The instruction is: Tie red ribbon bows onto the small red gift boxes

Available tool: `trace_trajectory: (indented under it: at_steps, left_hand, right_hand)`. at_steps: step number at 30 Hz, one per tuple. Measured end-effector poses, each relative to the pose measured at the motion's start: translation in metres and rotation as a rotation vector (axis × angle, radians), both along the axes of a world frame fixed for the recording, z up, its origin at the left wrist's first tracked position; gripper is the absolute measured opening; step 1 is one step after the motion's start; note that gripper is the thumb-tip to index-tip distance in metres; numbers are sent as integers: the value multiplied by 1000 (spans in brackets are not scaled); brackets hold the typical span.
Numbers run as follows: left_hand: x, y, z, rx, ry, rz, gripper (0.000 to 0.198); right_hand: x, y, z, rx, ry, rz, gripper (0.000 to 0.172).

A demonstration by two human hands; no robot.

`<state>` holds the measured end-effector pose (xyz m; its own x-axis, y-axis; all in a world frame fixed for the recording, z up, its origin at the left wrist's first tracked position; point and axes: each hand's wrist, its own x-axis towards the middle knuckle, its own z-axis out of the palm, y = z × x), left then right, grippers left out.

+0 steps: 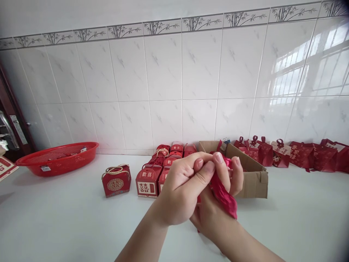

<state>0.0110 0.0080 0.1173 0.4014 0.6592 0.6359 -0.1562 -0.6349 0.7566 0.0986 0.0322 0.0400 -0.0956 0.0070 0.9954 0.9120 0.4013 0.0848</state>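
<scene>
Both hands are raised together over the table, fingers overlapping. My left hand (181, 193) is closed, its thumb and fingers pinching at the top of a crinkled crimson fabric strip (225, 198). Crossing behind it, my right hand (209, 209) has its fingers curled round the same strip, whose end hangs over the wrist. Red also shows just below the hands, mostly hidden by them. Beyond the hands stand several red gift boxes (148, 178) in rows, partly covered by my left hand.
A single red box with a rope handle (116, 183) stands left of the rows. Farther left is a red plastic basket (58, 160). An open cardboard box (252, 183) sits behind my right hand. Several red bags (300, 156) line the tiled wall on the right.
</scene>
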Motion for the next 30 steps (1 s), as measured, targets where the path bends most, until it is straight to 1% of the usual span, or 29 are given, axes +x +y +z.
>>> trace_trajectory:
  at_steps: [4,7,9,11,13,15,20,23,26,30]
  left_hand:
    - [0,-1,-1,56,11,13,25]
    - [0,-1,-5,79,-15,30,22]
    - [1,-1,-7,99,-25,55,19]
    - [1,-1,-8,124,-22,108,14]
    - [2,-1,-7,142,-1,167,10]
    - [2,-1,-5,153,36,197,7]
    - [-1,0,-3,200,86,217,12]
    - [-2,0,-3,238,87,226,11]
    - [0,-1,-4,252,98,249,16]
    - [1,0,-4,185,26,208,17]
  right_hand:
    - [-1,1,-8,-60,38,65,64]
    - [-1,-3,-8,-121,24,116,67]
    - [0,-6,-5,-125,23,126,73]
    - [1,-8,-3,-115,4,133,76]
    - [1,-8,-3,-108,-5,152,72]
    - [1,-6,-6,-123,-8,179,67]
    - [0,-6,-9,-213,-34,201,68]
    - [0,-8,-7,-179,23,289,63]
    - [0,-9,-5,-162,61,370,59]
    - [4,-8,-1,-151,9,332,66]
